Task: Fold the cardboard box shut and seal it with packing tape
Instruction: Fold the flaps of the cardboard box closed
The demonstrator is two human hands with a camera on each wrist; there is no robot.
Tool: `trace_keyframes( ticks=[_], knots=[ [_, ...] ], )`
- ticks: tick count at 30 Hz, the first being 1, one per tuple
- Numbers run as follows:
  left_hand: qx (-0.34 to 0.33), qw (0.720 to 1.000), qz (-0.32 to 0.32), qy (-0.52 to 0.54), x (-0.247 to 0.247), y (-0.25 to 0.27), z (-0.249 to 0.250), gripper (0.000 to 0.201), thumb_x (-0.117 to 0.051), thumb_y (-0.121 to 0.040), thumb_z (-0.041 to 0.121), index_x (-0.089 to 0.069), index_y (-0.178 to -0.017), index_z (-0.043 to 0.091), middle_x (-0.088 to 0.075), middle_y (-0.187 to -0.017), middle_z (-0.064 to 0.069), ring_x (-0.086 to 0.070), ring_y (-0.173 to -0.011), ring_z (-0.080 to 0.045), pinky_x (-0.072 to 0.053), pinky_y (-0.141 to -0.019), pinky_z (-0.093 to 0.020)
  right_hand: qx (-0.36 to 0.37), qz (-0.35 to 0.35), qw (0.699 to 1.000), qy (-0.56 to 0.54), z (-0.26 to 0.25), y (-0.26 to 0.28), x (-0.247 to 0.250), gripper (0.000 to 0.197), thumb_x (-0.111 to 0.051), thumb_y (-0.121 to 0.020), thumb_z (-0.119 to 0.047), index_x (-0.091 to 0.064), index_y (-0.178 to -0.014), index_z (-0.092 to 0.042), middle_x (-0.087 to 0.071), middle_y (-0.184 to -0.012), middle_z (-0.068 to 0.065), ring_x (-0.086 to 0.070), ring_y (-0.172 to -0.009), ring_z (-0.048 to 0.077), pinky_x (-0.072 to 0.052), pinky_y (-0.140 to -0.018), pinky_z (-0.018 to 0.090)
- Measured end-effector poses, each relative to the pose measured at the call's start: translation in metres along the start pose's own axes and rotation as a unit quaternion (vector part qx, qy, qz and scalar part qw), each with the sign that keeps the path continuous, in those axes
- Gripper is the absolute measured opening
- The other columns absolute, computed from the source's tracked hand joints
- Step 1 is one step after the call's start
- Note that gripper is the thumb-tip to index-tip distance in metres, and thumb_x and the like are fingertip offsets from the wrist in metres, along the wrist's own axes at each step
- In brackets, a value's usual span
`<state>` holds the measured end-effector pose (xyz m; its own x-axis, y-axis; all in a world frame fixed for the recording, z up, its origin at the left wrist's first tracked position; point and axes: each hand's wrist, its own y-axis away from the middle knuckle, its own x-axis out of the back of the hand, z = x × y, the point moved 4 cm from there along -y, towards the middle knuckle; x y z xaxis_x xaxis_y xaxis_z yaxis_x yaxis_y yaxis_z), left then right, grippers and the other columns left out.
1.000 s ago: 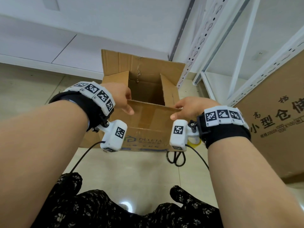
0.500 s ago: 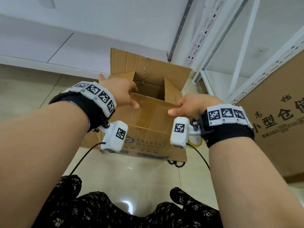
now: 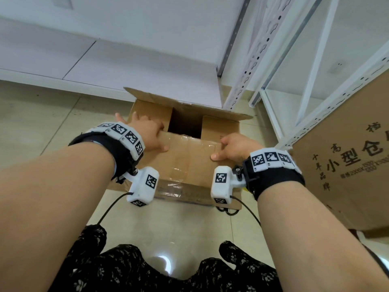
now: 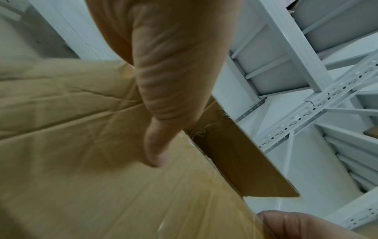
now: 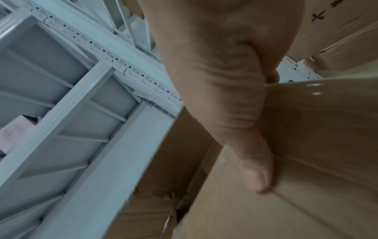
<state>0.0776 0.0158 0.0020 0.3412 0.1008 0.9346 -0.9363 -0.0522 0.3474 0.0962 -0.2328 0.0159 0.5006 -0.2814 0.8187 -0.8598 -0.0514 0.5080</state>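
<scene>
A brown cardboard box (image 3: 185,192) stands on the tiled floor. Its near flap (image 3: 189,152) lies folded down across the front of the opening (image 3: 183,125). Both side flaps, left (image 3: 151,110) and right (image 3: 221,127), are turned inward, and the far flap (image 3: 179,102) still leans back. My left hand (image 3: 147,135) rests on the flap's left end with its thumb (image 4: 155,145) pressed on top and fingers stretched over the left side flap. My right hand (image 3: 233,147) pinches the flap's right edge, thumb (image 5: 255,174) on top and a fingertip curled over the edge.
White metal shelving (image 3: 315,60) rises just right of the box. A large printed carton (image 3: 347,165) stands at the far right. A white wall panel (image 3: 126,60) runs behind the box. Black loops (image 3: 228,210) lie at the box's near right corner.
The near flap went from standing upright to lying down over the opening. Both hands moved forward and down with it, and the side flaps now sit lower.
</scene>
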Motion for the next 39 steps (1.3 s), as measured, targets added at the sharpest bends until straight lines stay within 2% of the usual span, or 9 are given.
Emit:
trace_keyframes(
  ticks=[4,9,14,17,20,24,28,36,39],
  knots=[
    [0.031,0.996,0.078,0.021,-0.002,-0.002,-0.004,0.080,-0.065,-0.079,0.023,-0.023,-0.145,0.037,-0.015,-0.156,-0.012,0.006,-0.147,-0.036,-0.001,-0.112,-0.067,-0.050,0.090,0.994,0.048,0.013,-0.017,-0.005,0.052,-0.076,-0.083,-0.041,-0.063,-0.125,-0.012,-0.064,-0.122,0.009,-0.062,-0.109,0.027,-0.051,-0.092,0.035],
    [0.032,0.996,0.064,0.044,-0.007,-0.001,-0.006,0.098,-0.079,-0.069,0.037,-0.021,-0.148,0.037,-0.020,-0.153,-0.008,-0.018,-0.141,-0.035,-0.025,-0.112,-0.055,-0.081,0.075,0.994,0.022,0.019,-0.025,-0.020,0.036,-0.068,-0.091,-0.039,-0.069,-0.109,-0.008,-0.069,-0.110,0.009,-0.066,-0.100,0.026,-0.053,-0.086,0.035],
    [0.013,0.999,-0.026,0.033,-0.027,0.001,0.005,0.099,-0.077,-0.072,0.042,-0.017,-0.151,0.034,-0.012,-0.157,-0.004,-0.016,-0.142,-0.036,-0.028,-0.111,-0.049,-0.011,0.080,0.997,0.001,-0.002,-0.018,-0.008,0.025,-0.063,-0.094,-0.027,-0.071,-0.111,-0.010,-0.070,-0.111,0.009,-0.066,-0.103,0.026,-0.051,-0.076,0.023],
    [0.010,0.998,-0.052,0.024,-0.034,0.003,0.005,0.098,-0.074,-0.076,0.043,-0.013,-0.153,0.033,-0.008,-0.159,-0.004,-0.012,-0.144,-0.036,-0.024,-0.114,-0.049,0.033,0.250,0.966,-0.051,-0.015,0.002,0.033,0.018,-0.058,-0.097,-0.031,-0.069,-0.094,-0.017,-0.071,-0.095,0.001,-0.066,-0.085,0.018,-0.053,-0.076,0.032],
    [0.004,0.998,-0.051,0.022,-0.030,0.005,0.003,0.095,-0.073,-0.078,0.042,-0.015,-0.152,0.033,-0.008,-0.159,-0.003,-0.015,-0.144,-0.035,-0.025,-0.114,-0.047,0.081,0.380,0.914,-0.114,-0.020,0.017,0.065,0.027,-0.053,-0.097,-0.029,-0.060,-0.122,-0.020,-0.060,-0.122,0.004,-0.056,-0.113,0.022,-0.047,-0.091,0.035],
    [-0.002,0.999,-0.052,0.016,-0.027,0.008,0.002,0.092,-0.075,-0.078,0.037,-0.020,-0.151,0.033,-0.012,-0.159,-0.002,-0.020,-0.142,-0.034,-0.028,-0.112,-0.045,0.080,0.263,0.957,-0.097,-0.013,0.004,0.052,0.069,-0.057,-0.095,-0.032,-0.024,-0.155,-0.027,-0.024,-0.162,0.000,-0.019,-0.149,0.028,-0.022,-0.120,0.053],
    [-0.017,0.999,-0.048,0.012,-0.026,0.008,0.000,0.090,-0.075,-0.077,0.036,-0.024,-0.150,0.032,-0.016,-0.157,-0.003,-0.031,-0.137,-0.032,-0.033,-0.109,-0.042,0.050,0.204,0.974,-0.090,-0.005,-0.006,0.031,0.073,-0.056,-0.093,-0.044,-0.019,-0.155,-0.035,-0.038,-0.156,0.003,-0.030,-0.144,0.031,-0.029,-0.115,0.055],
    [-0.019,0.998,-0.058,0.016,-0.022,0.008,-0.001,0.088,-0.076,-0.077,0.034,-0.027,-0.150,0.030,-0.022,-0.154,-0.005,-0.038,-0.133,-0.030,-0.039,-0.106,-0.039,0.049,0.113,0.986,-0.108,-0.011,-0.005,0.006,0.043,-0.050,-0.102,-0.035,-0.049,-0.144,-0.023,-0.050,-0.147,0.000,-0.048,-0.133,0.022,-0.038,-0.111,0.039],
    [-0.020,0.998,-0.036,0.056,-0.016,0.008,0.001,0.068,-0.074,-0.078,0.034,-0.045,-0.140,0.027,-0.044,-0.141,-0.005,-0.052,-0.120,-0.027,-0.046,-0.099,-0.038,0.062,0.104,0.989,-0.090,-0.014,-0.006,0.004,0.034,-0.052,-0.101,-0.028,-0.059,-0.134,-0.023,-0.060,-0.136,0.001,-0.056,-0.122,0.020,-0.044,-0.105,0.036]
  ],
)
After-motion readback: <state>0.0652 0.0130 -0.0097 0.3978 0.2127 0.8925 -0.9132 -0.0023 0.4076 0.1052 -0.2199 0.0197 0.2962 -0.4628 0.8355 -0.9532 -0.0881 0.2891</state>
